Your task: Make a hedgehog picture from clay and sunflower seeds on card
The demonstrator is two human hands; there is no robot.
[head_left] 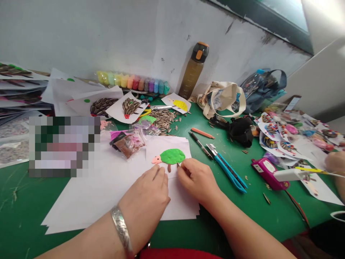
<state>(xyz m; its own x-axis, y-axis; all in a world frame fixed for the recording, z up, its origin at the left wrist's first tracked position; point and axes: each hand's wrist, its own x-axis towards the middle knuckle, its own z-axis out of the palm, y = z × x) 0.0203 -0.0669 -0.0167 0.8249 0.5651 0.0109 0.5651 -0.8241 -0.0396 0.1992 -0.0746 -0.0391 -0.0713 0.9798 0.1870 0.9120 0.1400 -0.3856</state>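
Observation:
A clay figure with a green domed body (172, 156), a pink head (156, 160) and a brown leg lies on white paper (107, 187) in front of me. My left hand (147, 196), with a silver bangle on its wrist, rests flat on the paper just below the figure, fingers together and pointing at it. My right hand (198, 180) pinches at the lower right edge of the green body; what sits between its fingertips is too small to make out.
On the green table (242, 216) lie a blue utility knife (229, 171), pens, a heap of sunflower seeds (163, 120), clay packets, seed-covered paper cut-outs and a row of coloured clay tubs (133, 82). A bottle (194, 70) and bags stand behind. Another person's hand (335, 163) works at the right.

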